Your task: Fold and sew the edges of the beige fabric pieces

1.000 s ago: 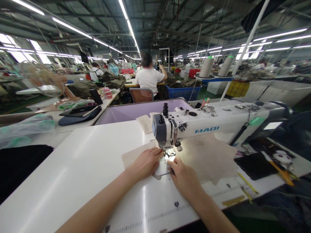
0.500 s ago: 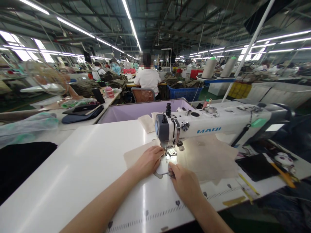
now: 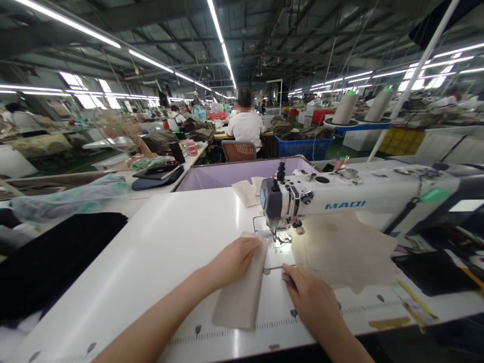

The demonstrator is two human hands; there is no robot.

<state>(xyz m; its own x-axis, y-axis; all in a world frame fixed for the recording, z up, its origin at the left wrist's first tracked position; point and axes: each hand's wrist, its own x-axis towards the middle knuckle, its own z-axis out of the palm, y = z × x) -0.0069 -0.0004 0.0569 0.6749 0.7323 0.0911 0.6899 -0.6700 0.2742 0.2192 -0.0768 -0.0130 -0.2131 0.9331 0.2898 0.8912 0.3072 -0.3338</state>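
Note:
My left hand (image 3: 236, 259) is closed on the upper end of a folded beige fabric piece (image 3: 242, 302), which lies slantwise on the white table toward its front edge. In my right hand (image 3: 312, 290), fingers curled, is a small dark metal tool (image 3: 289, 280) shaped like thread snips, mostly hidden by the fingers. That hand rests at the front right of the metal needle plate (image 3: 278, 259). Just above both hands is the sewing machine's lit presser foot (image 3: 283, 237), with no fabric visible directly beneath it.
Flat beige fabric (image 3: 344, 247) lies under the machine arm (image 3: 340, 194). More beige pieces (image 3: 245, 192) sit behind the machine head, near a lilac bin (image 3: 212, 174). Black cloth (image 3: 75, 252) covers the left side. A yellow strip (image 3: 416, 297) and a dark pouch (image 3: 431, 272) lie at right.
My left hand has drawn the beige fabric away from the presser foot, leftward and toward me; it now lies folded lengthwise. My right hand stays near the needle plate. The view has turned left.

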